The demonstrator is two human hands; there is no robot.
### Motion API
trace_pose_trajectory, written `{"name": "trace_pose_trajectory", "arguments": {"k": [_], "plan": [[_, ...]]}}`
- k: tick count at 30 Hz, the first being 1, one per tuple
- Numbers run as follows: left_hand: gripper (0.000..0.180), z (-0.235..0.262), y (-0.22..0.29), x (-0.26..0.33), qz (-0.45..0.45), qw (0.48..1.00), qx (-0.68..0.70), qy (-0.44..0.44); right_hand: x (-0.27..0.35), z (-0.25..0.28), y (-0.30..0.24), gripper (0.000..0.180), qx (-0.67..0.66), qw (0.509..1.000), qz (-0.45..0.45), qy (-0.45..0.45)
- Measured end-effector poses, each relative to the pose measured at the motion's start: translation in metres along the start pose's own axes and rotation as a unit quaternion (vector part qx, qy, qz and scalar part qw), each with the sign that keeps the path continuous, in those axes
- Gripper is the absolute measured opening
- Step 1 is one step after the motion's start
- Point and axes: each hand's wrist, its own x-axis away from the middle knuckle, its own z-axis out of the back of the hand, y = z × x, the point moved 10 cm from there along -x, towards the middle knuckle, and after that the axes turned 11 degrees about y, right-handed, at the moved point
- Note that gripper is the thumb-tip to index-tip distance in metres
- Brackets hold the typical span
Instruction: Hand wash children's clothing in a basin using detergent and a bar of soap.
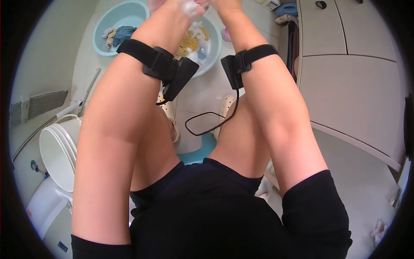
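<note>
**Hand-washing laundry, mid-scrub**

Nearest me, both forearms wear black strapped sensors. Beyond them my left hand [183, 6] and right hand [220, 4] meet at the frame's top edge, fingers closed on a sudsy cloth [192, 7] above the wash basin [213, 52]. Yellow-white laundry [192, 43] sits inside it, unrinsed; further left, a second basin [116, 17] holds more garments.

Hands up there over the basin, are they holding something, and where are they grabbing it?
Both hands, the left hand and right hand, meet on something white and sudsy above the blue basin of laundry. The picture's top edge cuts them off, so the exact hold cannot be told.
</note>
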Motion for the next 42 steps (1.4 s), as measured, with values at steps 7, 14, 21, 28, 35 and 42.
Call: {"name": "trace_pose_trajectory", "arguments": {"k": [7,14,21,28,35,42], "plan": [[0.033,-0.019,-0.004,0.044,-0.025,0.991,-0.032,0.13,0.025,-0.029,-0.052,0.021,0.032,0.994,0.099,0.038],[0.022,-0.04,-0.021,0.054,-0.035,0.981,-0.053,0.183,0.028,-0.018,-0.025,0.022,-0.159,0.978,-0.132,-0.016],[0.013,-0.051,-0.033,0.054,-0.024,0.976,-0.062,0.206,0.009,-0.014,0.039,0.017,-0.208,0.953,-0.218,-0.004],[0.013,-0.045,-0.028,0.062,-0.026,0.977,-0.033,0.211,0.031,0.003,-0.048,0.02,-0.177,0.983,-0.043,-0.026],[0.02,-0.051,-0.033,0.063,-0.068,0.961,-0.092,0.253,0.04,0.01,0.014,0.02,-0.294,0.902,-0.304,0.088],[0.019,-0.042,-0.052,0.052,-0.001,0.969,-0.101,0.224,0.016,0.018,0.029,0.025,-0.123,0.95,-0.277,0.075]]}}
